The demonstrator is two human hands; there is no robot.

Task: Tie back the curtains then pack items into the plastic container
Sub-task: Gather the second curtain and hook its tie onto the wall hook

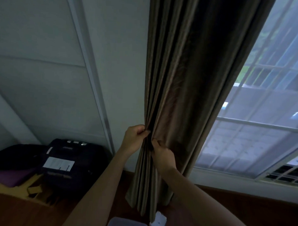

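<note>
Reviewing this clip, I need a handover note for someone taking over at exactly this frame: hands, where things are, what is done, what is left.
Left hand: pinches the folds of the brown curtain at its left edge.
Right hand: grips the same gathered folds just below and to the right.
Curtain: bunched beside the window, with no tie visible round it.
Plastic container: on the floor at the bottom edge of the view, contents not visible. A white item lies beside it.
Done: curtain gathered.
Left: tie it back, then pack the container.
</note>
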